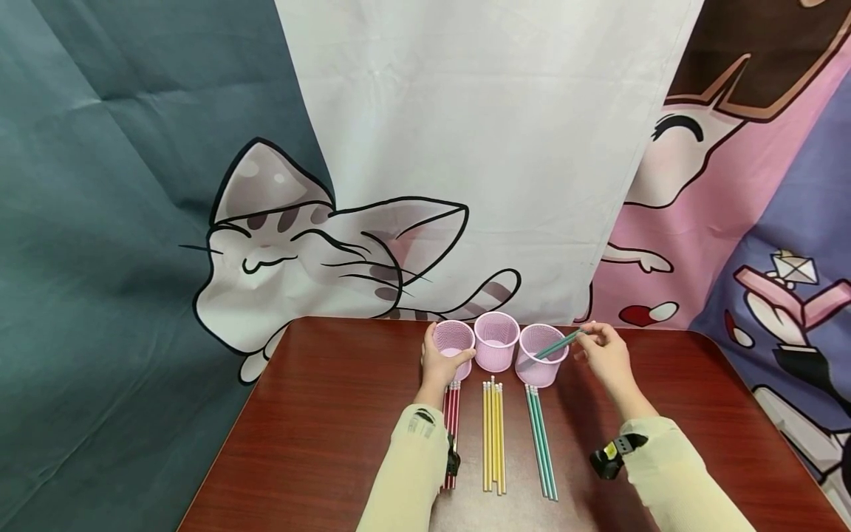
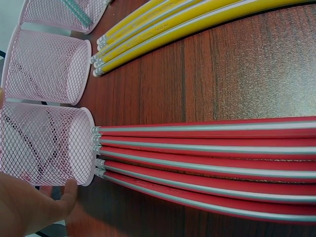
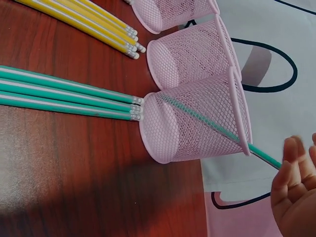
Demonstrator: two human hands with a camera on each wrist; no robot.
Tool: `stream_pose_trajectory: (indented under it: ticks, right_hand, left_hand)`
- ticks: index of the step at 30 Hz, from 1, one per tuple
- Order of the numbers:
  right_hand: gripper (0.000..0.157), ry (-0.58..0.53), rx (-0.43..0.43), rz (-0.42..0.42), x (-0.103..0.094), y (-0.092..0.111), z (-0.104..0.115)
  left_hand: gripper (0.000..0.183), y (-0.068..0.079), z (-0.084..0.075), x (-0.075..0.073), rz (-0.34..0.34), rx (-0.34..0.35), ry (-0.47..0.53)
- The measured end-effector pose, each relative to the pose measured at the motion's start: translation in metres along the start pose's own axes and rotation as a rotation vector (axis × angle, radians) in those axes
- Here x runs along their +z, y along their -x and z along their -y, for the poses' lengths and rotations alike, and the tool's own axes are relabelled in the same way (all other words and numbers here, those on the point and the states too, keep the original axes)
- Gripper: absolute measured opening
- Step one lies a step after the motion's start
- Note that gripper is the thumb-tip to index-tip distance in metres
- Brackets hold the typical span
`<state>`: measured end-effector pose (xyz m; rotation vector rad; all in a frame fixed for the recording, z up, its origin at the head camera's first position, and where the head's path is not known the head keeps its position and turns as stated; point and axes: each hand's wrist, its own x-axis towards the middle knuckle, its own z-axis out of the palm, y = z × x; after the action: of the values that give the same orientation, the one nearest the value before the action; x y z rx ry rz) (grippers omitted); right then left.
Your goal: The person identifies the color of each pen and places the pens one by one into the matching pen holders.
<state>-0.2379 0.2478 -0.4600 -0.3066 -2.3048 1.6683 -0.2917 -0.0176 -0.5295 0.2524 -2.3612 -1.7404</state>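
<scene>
My left hand (image 1: 440,364), gripping the leftmost mesh cup (image 1: 456,336); my right hand (image 1: 607,360), pinching green pencils (image 1: 557,345) inside the rightmost cup (image 1: 537,373).

A brown wooden table (image 1: 332,414) stands before a printed cloth (image 1: 499,133) of teal, white, pink and purple. The cloth bears a grey-and-white cat (image 1: 286,288) with striped tail (image 1: 499,290); right of it come a brown-haired cartoon figure (image 1: 678,162), a red-and-white shape (image 1: 648,314) and an envelope (image 1: 795,269).
</scene>
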Motion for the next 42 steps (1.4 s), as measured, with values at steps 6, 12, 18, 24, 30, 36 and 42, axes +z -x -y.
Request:
stream_pose_trajectory:
  ticks: [6,12,18,24,30,36,42]
  right_hand:
    - [0.022,0.021,-0.027,0.064,0.002,0.005,-0.004]
    - [0.021,0.063,-0.025,0.221,0.005,0.009,-0.014]
    - [0.022,0.121,0.002,0.269,0.012,0.016,-0.032]
    - [0.021,0.143,0.078,0.302,0.023,0.026,-0.051]
    - [0.013,0.252,0.101,0.265,0.035,0.034,-0.070]
    - [0.015,0.381,0.087,0.243,0.041,0.041,-0.084]
    - [0.017,0.489,0.041,0.260,0.043,0.045,-0.088]
  left_hand:
    - [0.099,0.000,0.000,0.001,-0.002,-0.002,-0.002]
    - [0.099,0.000,0.001,0.000,0.000,-0.006,0.004]
    - [0.099,0.000,0.001,0.001,0.001,-0.001,0.005]
    - [0.099,0.000,0.000,0.001,0.003,-0.008,0.005]
    - [0.099,-0.001,0.000,0.001,0.002,-0.013,0.003]
    - [0.099,-0.001,0.002,0.001,0.001,-0.013,0.010]
    - [0.099,-0.002,0.004,0.002,0.001,-0.007,0.000]
